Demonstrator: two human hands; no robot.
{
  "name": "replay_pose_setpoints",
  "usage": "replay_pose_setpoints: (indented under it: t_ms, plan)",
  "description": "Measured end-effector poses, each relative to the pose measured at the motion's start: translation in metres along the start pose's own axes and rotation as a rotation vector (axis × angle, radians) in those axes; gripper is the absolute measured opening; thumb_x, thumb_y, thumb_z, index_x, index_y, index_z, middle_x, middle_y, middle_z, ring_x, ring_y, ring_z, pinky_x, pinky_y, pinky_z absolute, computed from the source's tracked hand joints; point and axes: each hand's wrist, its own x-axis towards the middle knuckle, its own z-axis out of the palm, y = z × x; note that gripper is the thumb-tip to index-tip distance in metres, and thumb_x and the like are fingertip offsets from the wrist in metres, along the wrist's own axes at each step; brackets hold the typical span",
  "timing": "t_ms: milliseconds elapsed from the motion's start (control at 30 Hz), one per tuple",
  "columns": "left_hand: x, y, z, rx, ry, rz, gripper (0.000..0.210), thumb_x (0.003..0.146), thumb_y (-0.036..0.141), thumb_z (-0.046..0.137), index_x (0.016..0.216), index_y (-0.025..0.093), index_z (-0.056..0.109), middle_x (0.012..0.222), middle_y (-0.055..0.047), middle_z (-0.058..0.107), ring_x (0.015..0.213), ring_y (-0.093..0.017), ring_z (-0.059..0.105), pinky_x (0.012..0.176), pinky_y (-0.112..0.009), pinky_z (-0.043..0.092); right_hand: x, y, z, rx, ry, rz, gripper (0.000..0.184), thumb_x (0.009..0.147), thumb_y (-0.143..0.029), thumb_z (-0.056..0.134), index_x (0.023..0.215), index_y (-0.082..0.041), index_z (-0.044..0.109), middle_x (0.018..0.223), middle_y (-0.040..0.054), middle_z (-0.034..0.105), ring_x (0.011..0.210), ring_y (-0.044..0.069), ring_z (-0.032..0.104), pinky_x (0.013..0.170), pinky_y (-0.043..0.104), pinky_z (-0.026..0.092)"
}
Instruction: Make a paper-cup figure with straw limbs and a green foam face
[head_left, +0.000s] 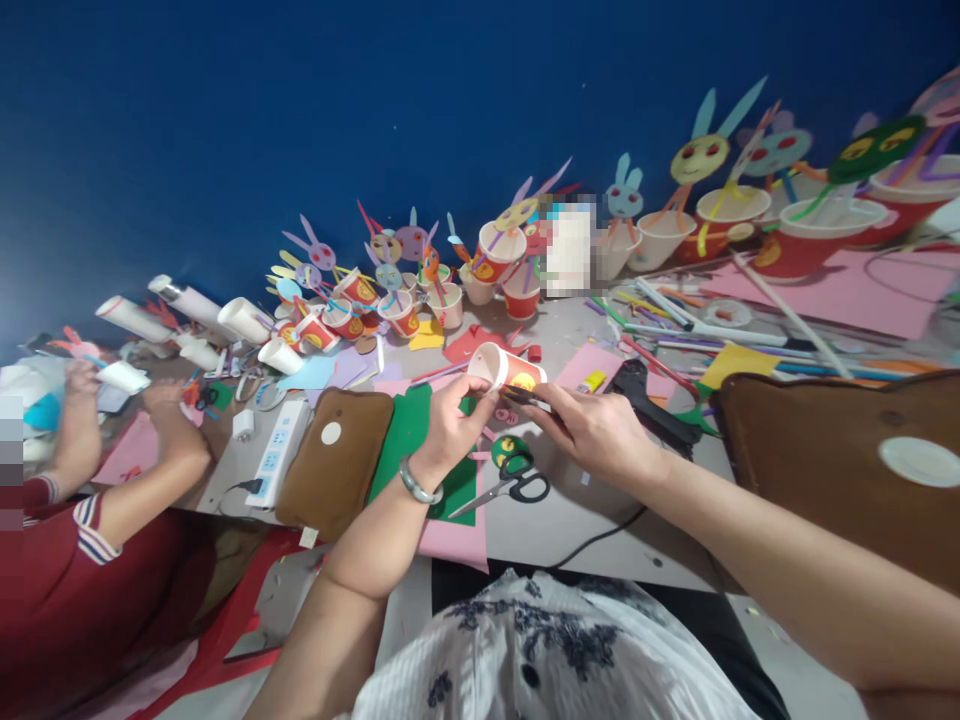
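My left hand [456, 425], with a bangle at its wrist, is closed on the rim of a red-and-white paper cup [523, 370]. The cup lies tipped on its side, its mouth facing left. In my right hand [596, 425] is a slim dark tool [519, 394], held against the cup near the left fingertips; its exact kind is hard to make out. Below the hands, black-handled scissors [517, 486] lie partly over green paper [405, 440]. A round green paper face [511, 452] sits just above their handles. Right of the cup rests a black glue gun [652, 405].
Finished cups with paper rabbit figures [390, 285] line the back by the blue wall. Brown cushions [330, 465] flank the work area, with a white power strip [279, 455] at left. Straws and paper scraps lie at right. A co-worker's arms [161, 465] are at far left.
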Motion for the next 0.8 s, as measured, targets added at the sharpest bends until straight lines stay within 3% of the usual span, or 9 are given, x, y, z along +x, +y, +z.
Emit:
replay_pose_setpoints:
  t_ms: [533,800]
  plan:
    - [0.002,-0.0021,-0.0039,0.191,-0.052,0.166,0.016,0.092,0.034,0.061,0.086,0.019,0.064,0.082,-0.004,0.067,0.077,-0.016,0.062,0.075,-0.028,0.048,0.0011,0.0033,-0.0034,-0.077,-0.098,-0.03,0.052,0.105,-0.05,0.024,0.11,-0.019,0.065,0.081,0.0067,0.075,0.057,0.015,0.061,0.052,0.028,0.017]
    - [0.0042,-0.0002,-0.0075,0.235,-0.132,0.223,0.013,0.093,0.031,0.059,0.088,0.02,0.063,0.085,-0.005,0.068,0.082,-0.018,0.063,0.079,-0.03,0.048,0.0025,0.0033,-0.0094,-0.077,-0.142,-0.062,0.041,0.104,-0.042,0.031,0.114,-0.02,0.064,0.083,0.0073,0.076,0.059,0.016,0.062,0.051,0.029,0.017]
